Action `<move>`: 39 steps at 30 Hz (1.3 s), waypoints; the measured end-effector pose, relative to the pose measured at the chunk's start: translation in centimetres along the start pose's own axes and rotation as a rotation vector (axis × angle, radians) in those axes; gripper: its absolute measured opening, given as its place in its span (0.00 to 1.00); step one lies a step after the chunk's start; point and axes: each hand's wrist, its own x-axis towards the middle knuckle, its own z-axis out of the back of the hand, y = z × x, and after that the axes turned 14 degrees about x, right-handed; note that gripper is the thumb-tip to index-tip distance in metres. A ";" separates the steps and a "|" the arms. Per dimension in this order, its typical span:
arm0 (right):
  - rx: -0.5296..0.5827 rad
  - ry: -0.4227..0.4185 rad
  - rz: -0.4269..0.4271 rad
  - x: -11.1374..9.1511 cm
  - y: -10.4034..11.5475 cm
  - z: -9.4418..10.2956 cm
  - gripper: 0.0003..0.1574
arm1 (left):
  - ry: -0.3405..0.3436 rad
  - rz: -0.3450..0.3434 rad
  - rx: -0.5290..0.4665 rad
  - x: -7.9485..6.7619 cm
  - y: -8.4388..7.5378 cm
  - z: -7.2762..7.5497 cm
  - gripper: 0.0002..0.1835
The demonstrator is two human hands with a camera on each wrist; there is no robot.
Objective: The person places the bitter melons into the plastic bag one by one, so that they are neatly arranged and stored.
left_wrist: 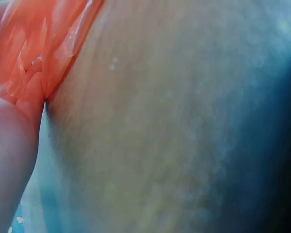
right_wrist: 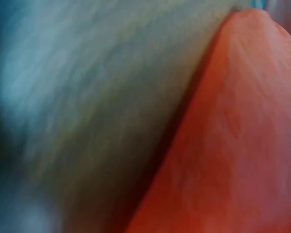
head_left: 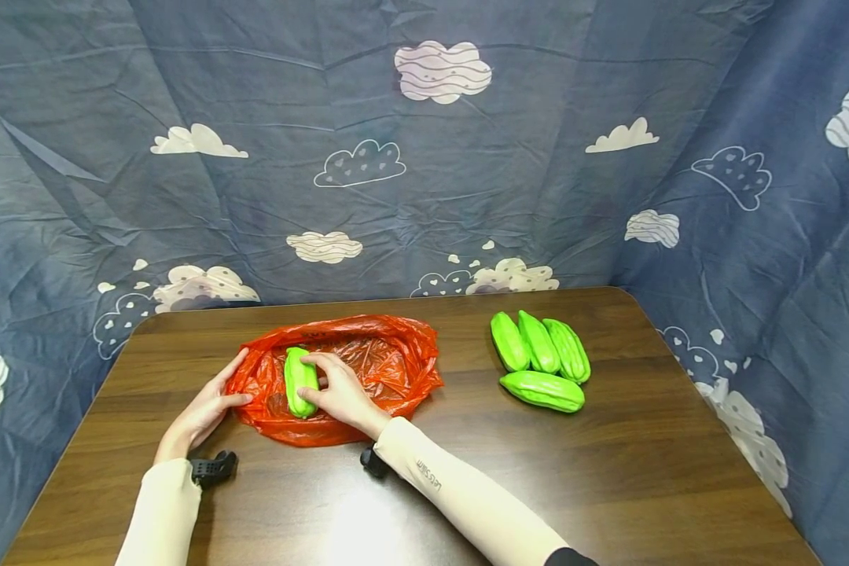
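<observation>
A red plastic bag [head_left: 389, 369] lies spread on the table with its mouth gaping upward. Over the left part of that opening is a bright green ridged gourd [head_left: 300, 383], standing lengthwise away from me. My right hand [head_left: 343, 397] holds it from the right side, thumb nearer me and fingertips farther along. At the bag's left edge my left hand [head_left: 201, 415] grips the thin plastic, thumb toward the near side. In the left wrist view, red film [left_wrist: 63, 39] covers the thumb's tip. The right wrist view shows the blurred red bag [right_wrist: 233, 136] but not the fingers.
Several more green gourds lie at the back right of the brown wooden table [head_left: 644, 440]: three side by side and one gourd [head_left: 543, 391] crosswise in front of them. A blue cloud-patterned curtain [head_left: 523, 189] hangs behind and along the right side.
</observation>
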 end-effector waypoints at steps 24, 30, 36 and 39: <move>-0.082 -0.029 -0.042 1.0 0.0 -3.5 0.31 | -0.001 0.020 0.011 -0.1 -0.3 0.0 0.48; -0.048 -0.038 -0.034 0.7 0.2 -3.0 0.31 | 0.001 0.013 0.012 0.0 -0.3 0.0 0.47; -0.027 -0.040 -0.042 0.5 0.5 -1.6 0.29 | 0.002 0.006 0.002 0.0 -0.2 0.0 0.48; 0.003 -0.042 -0.048 0.3 0.5 -0.5 0.28 | 0.002 0.002 -0.001 0.0 -0.2 0.0 0.48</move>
